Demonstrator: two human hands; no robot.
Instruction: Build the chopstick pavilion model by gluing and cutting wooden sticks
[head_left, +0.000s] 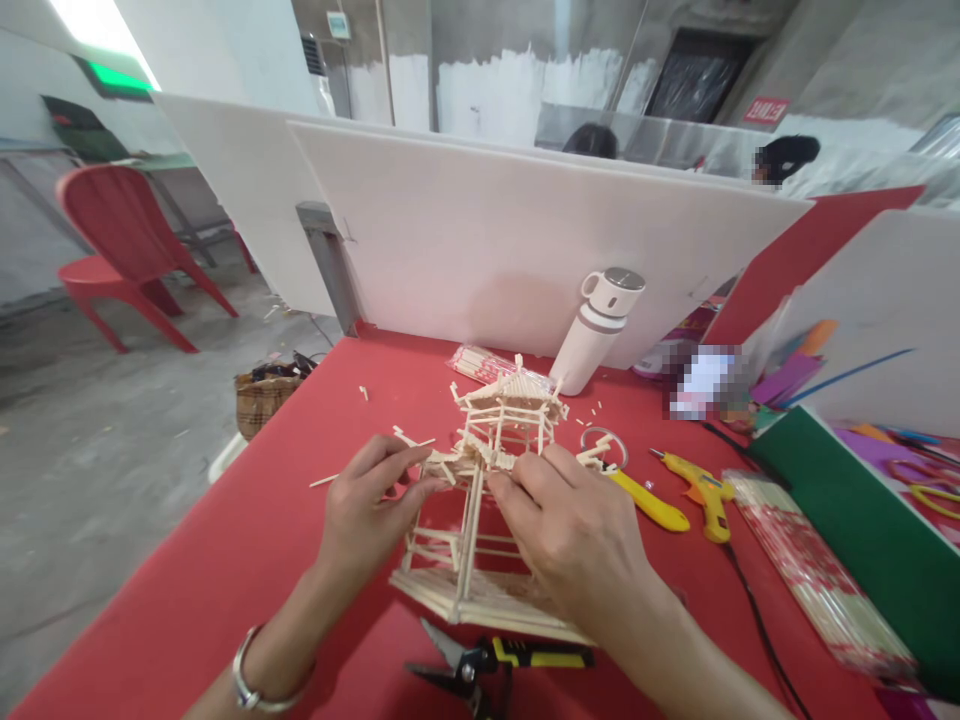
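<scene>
A small pavilion model made of thin wooden sticks (pixel 487 470) stands on the red table (pixel 247 560). My left hand (pixel 371 510) pinches a short piece of stick at the left edge of the model's lower roof. My right hand (pixel 574 535) is closed on the roof's right side, fingers curled over the sticks. A loose stick (pixel 324 481) lies just left of my left hand.
Black-and-yellow cutters (pixel 491 662) lie at the near edge. A yellow glue gun (pixel 701 490), a yellow-handled tool (pixel 649 500), a white bottle (pixel 596 330) and packs of sticks (pixel 814 575) sit right and behind. White partition boards (pixel 487 230) enclose the table. A red chair (pixel 124 240) stands far left.
</scene>
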